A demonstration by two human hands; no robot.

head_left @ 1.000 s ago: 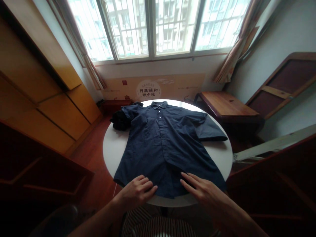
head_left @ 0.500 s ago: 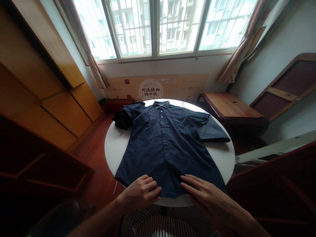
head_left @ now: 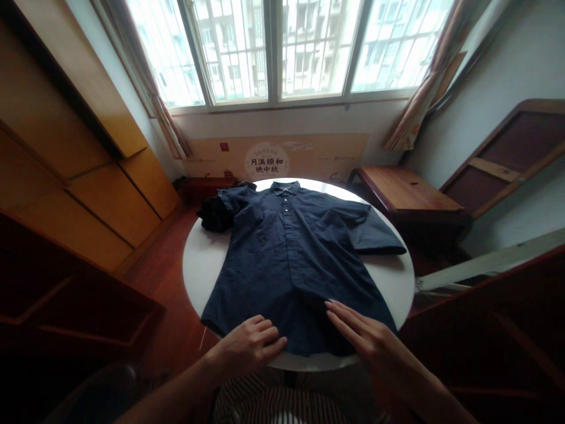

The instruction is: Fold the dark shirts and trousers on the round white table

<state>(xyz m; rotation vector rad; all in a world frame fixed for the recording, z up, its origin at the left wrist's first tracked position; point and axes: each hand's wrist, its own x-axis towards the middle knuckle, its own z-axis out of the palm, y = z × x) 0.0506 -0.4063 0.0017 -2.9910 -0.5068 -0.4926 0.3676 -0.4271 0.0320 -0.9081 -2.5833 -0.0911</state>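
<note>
A dark blue button-up shirt lies front up on a round white table, its collar at the far side and its hem toward me. The sleeve on the right spreads out over the tabletop. My left hand rests at the near hem with its fingers curled down on the cloth; the fingertips are partly hidden. To the right of the button line, my right hand lies on the lower front with its fingers stretched out and close together.
A bunched black cloth sits by the shirt's left sleeve. Beyond the table's right side stands a low wooden table. Yellow cabinets line the left, and a barred window is ahead.
My right hand has slid a little forward over the shirt, and the fold near the hem's middle looks flatter. My left hand has stayed nearly in place. The view has shifted slightly.
</note>
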